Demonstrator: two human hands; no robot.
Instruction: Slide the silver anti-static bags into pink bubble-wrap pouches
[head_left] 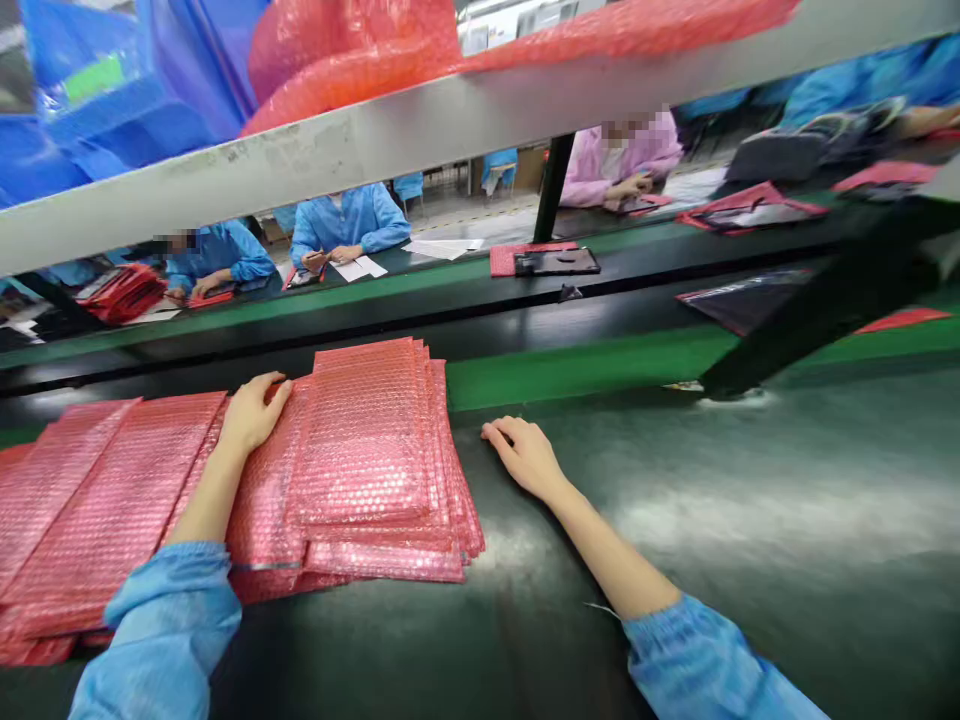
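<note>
My left hand (253,412) lies on pink bubble-wrap bags, its thumb apart from its fingers, which bend over the bags' far edge. Beside it, to the right, is a stack of bubble-wrap bags (367,440) with uneven edges. More bubble-wrap bags (112,500) overlap in a row to the left. My right hand (526,458) rests on the dark green worktop (720,560), a little right of the stack and apart from it. Its fingers are loosely bent and a bit apart, with nothing visible in them.
A pale shelf beam (337,150) crosses above, carrying blue bins (142,90) and red bubble wrap (360,50). A dark slanted post (817,300) stands at right. Beyond the green strip, a dark flat item (556,262) lies on the line, where several people sit working.
</note>
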